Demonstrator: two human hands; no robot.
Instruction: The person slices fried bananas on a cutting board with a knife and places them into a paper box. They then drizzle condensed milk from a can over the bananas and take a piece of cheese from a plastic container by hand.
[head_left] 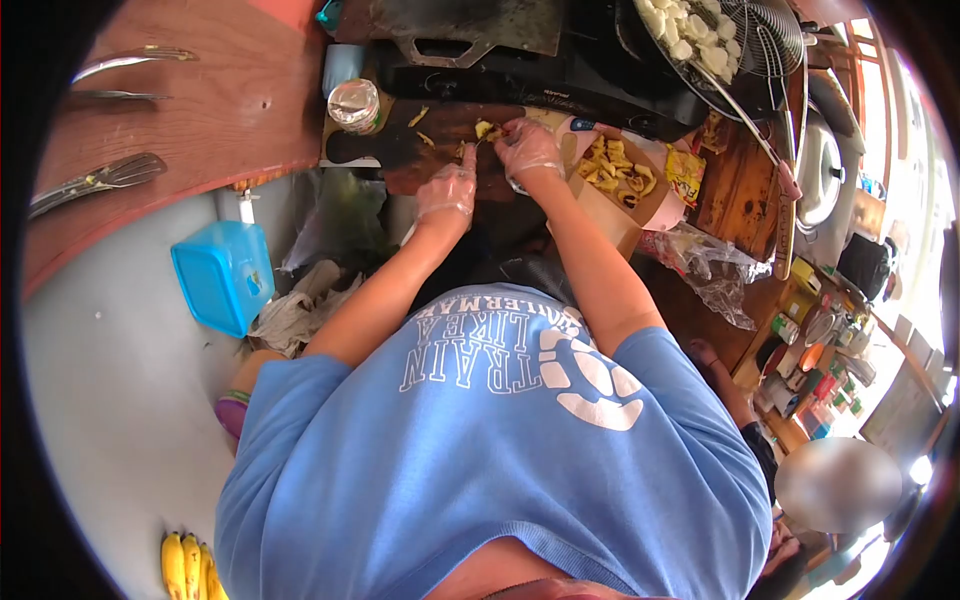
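At the twelve o'clock edge of the view, on a dark wooden cutting board (440, 135), a person in a light blue T-shirt (500, 440) worked with both hands in clear plastic gloves. The left hand (447, 190) lay on the board toward eleven o'clock, its fingers loosely curled and the thumb raised; whether it gripped anything could not be told. The right hand (527, 150), just beside it at twelve o'clock, pinched a small yellow food piece (487, 130) between its fingertips at the board's far edge. A few more yellow scraps lay scattered on the board. Just to the right, toward one o'clock, an open cardboard box (612, 190) held a heap of yellow slices (615, 168). A foil-covered cup (354, 105) stood at the board's left end. A wire basket (735, 45) of pale chunks sat at one o'clock, a blue plastic container (225, 275) lay on the grey floor at nine o'clock, and bananas (188, 565) showed at seven o'clock.
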